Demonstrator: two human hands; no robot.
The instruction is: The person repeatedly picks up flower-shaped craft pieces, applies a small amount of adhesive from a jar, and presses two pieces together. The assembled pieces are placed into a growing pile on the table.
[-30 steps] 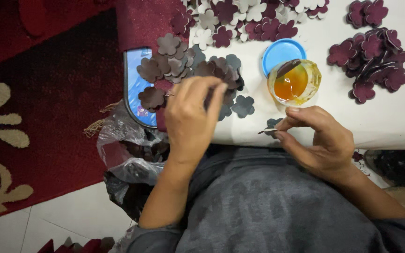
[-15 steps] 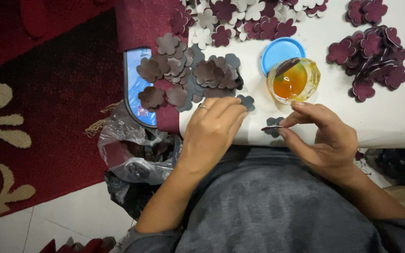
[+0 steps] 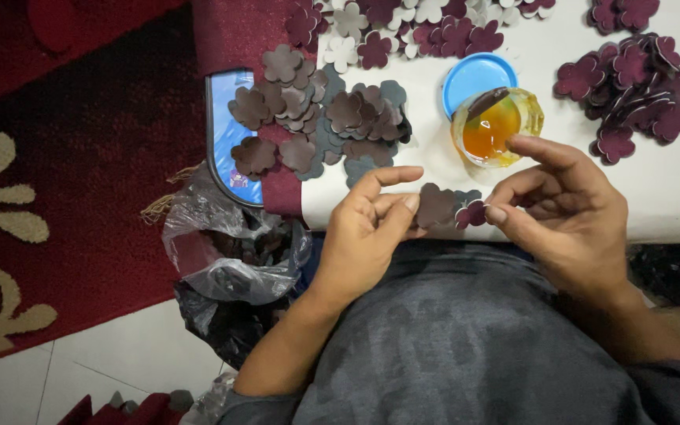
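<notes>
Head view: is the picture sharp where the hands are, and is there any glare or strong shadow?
Head view: the left hand and right hand are fairly sharp, as is the brown flower piece between them; the light is soft and even, with only faint shadows on the white table; small glints show on the plastic bag and the glass jar; no clear distortion.

A dark red rug with cream flower shapes fills the left of the frame. Pale floor tiles show at lower left. A white desk spans the upper right.
</notes>
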